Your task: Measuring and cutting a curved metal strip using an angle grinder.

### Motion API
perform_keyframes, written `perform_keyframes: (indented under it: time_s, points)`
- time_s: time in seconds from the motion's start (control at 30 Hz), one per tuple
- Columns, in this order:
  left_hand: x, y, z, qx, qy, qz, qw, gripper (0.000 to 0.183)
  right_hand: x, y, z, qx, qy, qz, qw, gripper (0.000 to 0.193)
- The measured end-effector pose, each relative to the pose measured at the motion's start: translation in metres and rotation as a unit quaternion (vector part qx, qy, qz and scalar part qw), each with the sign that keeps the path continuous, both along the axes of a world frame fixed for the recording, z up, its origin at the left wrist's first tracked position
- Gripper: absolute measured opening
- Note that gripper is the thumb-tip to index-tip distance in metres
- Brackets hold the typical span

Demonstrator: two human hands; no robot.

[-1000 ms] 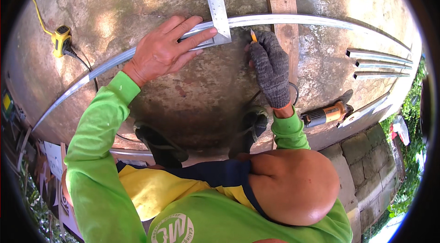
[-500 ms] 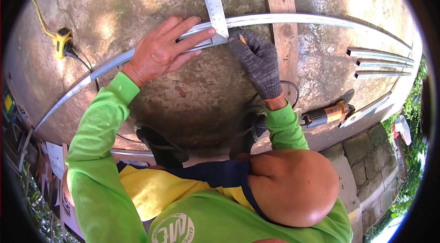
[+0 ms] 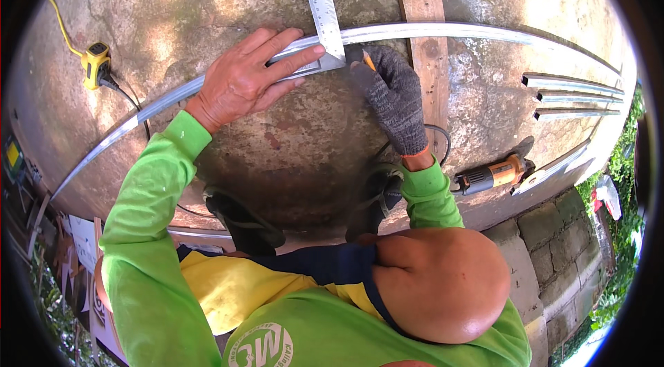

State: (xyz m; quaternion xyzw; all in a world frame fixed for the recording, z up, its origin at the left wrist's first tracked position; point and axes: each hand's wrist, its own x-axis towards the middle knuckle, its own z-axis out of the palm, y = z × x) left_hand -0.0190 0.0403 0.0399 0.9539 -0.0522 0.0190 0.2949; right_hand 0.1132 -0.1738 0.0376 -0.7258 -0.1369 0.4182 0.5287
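A long silvery metal tube (image 3: 460, 29) runs across the concrete floor in front of me. Over it lies a try square (image 3: 320, 4), its ruled blade pointing away and its stock along the tube's near side. My bare left hand (image 3: 242, 80) presses the stock and tube together, fingers wrapped over them. My right hand (image 3: 394, 94), in a grey knit glove, pinches a yellow-orange pencil (image 3: 369, 60) just right of the square's corner. Most of the pencil is hidden by the glove.
A wooden plank (image 3: 430, 66) passes under the tube. Several shorter metal tubes (image 3: 577, 98) lie at the right, near an orange-and-black angle grinder (image 3: 492, 173). At the left is a yellow cord connector (image 3: 95, 65); a black cable crosses beneath the tube. My sandalled feet are close below.
My right hand has shifted slightly and turned, so more of the pencil shows beside the square's corner. My left hand, the square and the tube have stayed in place.
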Motion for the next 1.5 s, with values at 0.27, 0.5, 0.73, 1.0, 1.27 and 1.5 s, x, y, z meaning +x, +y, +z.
perform_keyframes:
  time_s: [0.27,0.5,0.73,1.0,1.27,1.5]
  points:
    - [-0.002,0.0,0.001,0.003,0.004,-0.001,1.0,0.06,0.02,0.002,0.016,0.011,-0.307,0.107,0.946,0.022]
    - [-0.001,0.0,0.002,0.002,0.008,-0.001,1.0,0.059,0.012,0.012,0.015,0.01,-0.303,0.066,0.951,0.018]
    - [0.0,0.0,-0.001,0.004,-0.012,-0.007,1.0,0.061,0.013,0.014,0.015,0.001,-0.313,0.085,0.946,0.018]
    - [-0.002,-0.001,-0.001,0.03,-0.013,-0.014,0.999,0.064,0.018,0.001,0.034,-0.041,-0.283,0.216,0.933,0.018]
    - [-0.001,-0.003,0.001,0.019,-0.001,-0.005,1.0,0.062,0.013,0.002,0.035,-0.032,-0.289,0.102,0.951,0.018]
    - [0.0,-0.002,-0.002,0.029,-0.019,-0.01,0.999,0.06,0.009,0.009,0.022,0.006,-0.296,0.093,0.951,0.018]
